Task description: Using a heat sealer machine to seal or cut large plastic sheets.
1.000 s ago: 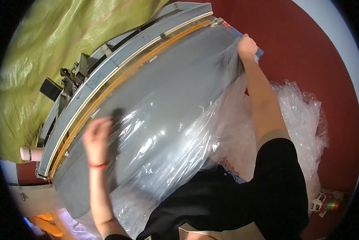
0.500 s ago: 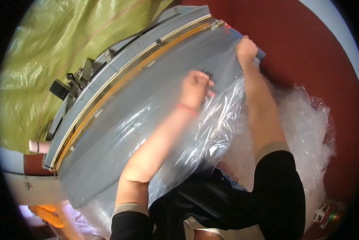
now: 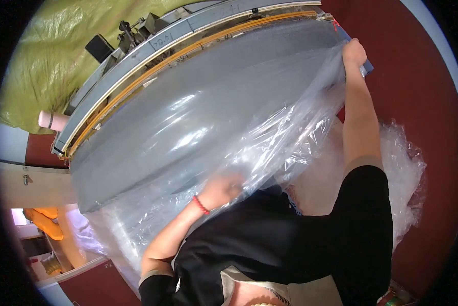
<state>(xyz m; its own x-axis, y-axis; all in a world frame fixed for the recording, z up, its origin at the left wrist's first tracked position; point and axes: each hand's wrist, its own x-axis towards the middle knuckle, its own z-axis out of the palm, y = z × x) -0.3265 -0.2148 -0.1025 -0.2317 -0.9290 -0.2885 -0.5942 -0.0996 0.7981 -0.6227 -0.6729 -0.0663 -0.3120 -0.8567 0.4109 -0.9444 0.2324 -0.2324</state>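
Observation:
A wide sheet of clear plastic film lies across the long grey work surface and hangs over its near edge. At the far right corner my right hand is closed round the edge of the film and stretches it into folds. My left hand, below a red bead bracelet, is over the film near my body. Motion smears its fingers, so their grip does not show.
Along the back runs a grey metal rail with an orange strip. A pink cylinder stands at its left end. More crumpled film is heaped at the right. Yellow-green sheeting covers the back left.
My left hand has moved from above the middle of the surface back toward my body. My right hand keeps hold of the film at the corner. The view has shifted.

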